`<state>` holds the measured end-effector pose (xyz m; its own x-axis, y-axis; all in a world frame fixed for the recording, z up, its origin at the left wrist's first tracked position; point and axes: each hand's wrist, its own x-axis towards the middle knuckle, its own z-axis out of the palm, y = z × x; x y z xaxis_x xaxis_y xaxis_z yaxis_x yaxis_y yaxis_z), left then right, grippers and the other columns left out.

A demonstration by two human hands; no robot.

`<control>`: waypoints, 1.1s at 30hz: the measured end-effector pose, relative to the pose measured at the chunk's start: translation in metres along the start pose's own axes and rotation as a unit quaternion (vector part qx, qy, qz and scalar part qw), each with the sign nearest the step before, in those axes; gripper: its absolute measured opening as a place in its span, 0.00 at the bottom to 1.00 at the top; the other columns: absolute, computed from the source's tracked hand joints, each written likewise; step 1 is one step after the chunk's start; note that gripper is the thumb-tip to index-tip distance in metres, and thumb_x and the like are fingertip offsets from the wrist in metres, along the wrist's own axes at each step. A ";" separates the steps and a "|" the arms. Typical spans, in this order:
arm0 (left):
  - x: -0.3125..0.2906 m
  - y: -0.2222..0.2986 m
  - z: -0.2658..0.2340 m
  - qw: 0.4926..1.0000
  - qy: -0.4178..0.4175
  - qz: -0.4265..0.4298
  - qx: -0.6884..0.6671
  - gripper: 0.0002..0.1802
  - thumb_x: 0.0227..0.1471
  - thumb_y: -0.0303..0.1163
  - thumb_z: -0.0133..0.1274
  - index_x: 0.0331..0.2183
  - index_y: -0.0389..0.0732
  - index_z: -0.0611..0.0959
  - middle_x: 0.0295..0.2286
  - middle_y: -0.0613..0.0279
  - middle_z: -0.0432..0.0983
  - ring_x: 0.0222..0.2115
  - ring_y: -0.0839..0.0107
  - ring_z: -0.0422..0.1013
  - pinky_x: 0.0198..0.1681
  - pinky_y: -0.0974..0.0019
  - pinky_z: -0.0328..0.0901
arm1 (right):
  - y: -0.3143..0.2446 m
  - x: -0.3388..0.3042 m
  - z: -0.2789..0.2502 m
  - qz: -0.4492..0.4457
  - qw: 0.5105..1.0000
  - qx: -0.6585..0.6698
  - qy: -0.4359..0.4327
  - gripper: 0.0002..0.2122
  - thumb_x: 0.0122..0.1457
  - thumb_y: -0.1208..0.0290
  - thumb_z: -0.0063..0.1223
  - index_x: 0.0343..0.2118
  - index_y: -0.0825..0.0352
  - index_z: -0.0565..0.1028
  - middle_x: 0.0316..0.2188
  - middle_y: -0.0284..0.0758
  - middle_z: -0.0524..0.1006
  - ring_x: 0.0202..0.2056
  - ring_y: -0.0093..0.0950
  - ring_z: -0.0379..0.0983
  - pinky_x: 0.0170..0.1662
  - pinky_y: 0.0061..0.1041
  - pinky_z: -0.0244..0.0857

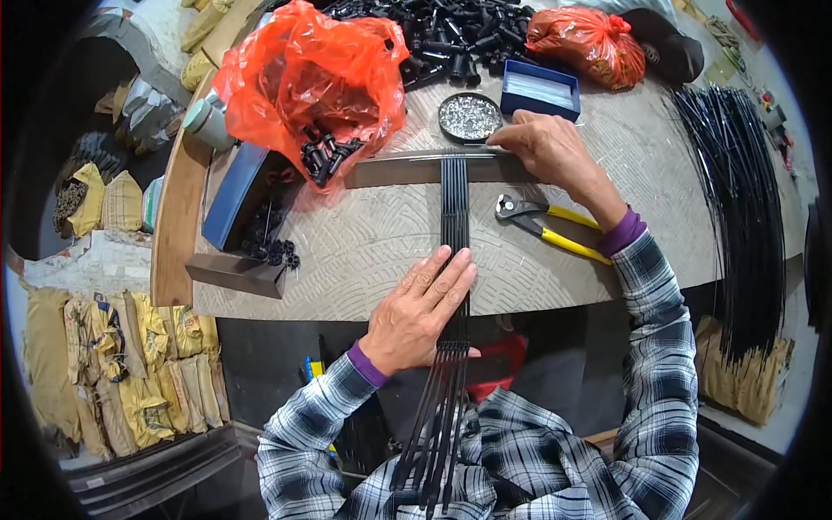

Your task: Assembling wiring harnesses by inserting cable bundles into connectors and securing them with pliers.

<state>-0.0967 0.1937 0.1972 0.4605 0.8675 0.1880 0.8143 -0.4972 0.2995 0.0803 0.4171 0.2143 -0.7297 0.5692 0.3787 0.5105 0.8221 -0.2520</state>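
Under left hand, straight black rods

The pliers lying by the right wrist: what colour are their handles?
Yellow handles on the pliers, with a dark metal head; seen only in the head view.

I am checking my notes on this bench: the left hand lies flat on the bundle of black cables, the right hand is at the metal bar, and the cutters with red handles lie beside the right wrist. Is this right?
Not quite. The cutters have yellow handles, not red; the head view shows this. The rest holds: the left hand lies flat on the black cables, the right hand is at the metal bar.
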 end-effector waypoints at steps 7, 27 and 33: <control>0.002 0.000 0.002 1.000 -0.001 0.002 0.020 0.48 0.36 0.61 0.51 0.51 0.36 0.65 0.54 0.52 0.56 0.56 0.54 0.51 0.55 0.55 0.51 | -0.005 -0.004 -0.008 0.009 1.000 0.001 -0.010 0.10 0.46 0.76 0.49 0.31 0.57 0.78 0.24 0.33 0.73 0.26 0.33 0.72 0.28 0.31 0.63; 0.002 0.002 0.000 1.000 -0.009 -0.014 0.006 0.49 0.35 0.62 0.52 0.52 0.37 0.65 0.54 0.52 0.55 0.56 0.53 0.51 0.54 0.53 0.53 | -0.007 -0.001 -0.004 0.039 0.998 -0.019 -0.037 0.09 0.48 0.74 0.51 0.32 0.54 0.79 0.24 0.31 0.74 0.26 0.29 0.72 0.25 0.28 0.63; 0.003 0.002 0.000 1.000 -0.014 -0.012 0.009 0.49 0.35 0.62 0.52 0.52 0.36 0.64 0.54 0.52 0.54 0.56 0.53 0.50 0.55 0.53 0.52 | -0.004 -0.001 -0.001 0.016 0.999 -0.019 -0.027 0.10 0.48 0.74 0.51 0.33 0.54 0.79 0.25 0.31 0.74 0.25 0.29 0.72 0.25 0.28 0.63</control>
<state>-0.0935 0.1952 0.1989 0.4501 0.8794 0.1552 0.8310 -0.4761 0.2877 0.0796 0.4131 0.2158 -0.7354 0.5959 0.3226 0.5501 0.8030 -0.2294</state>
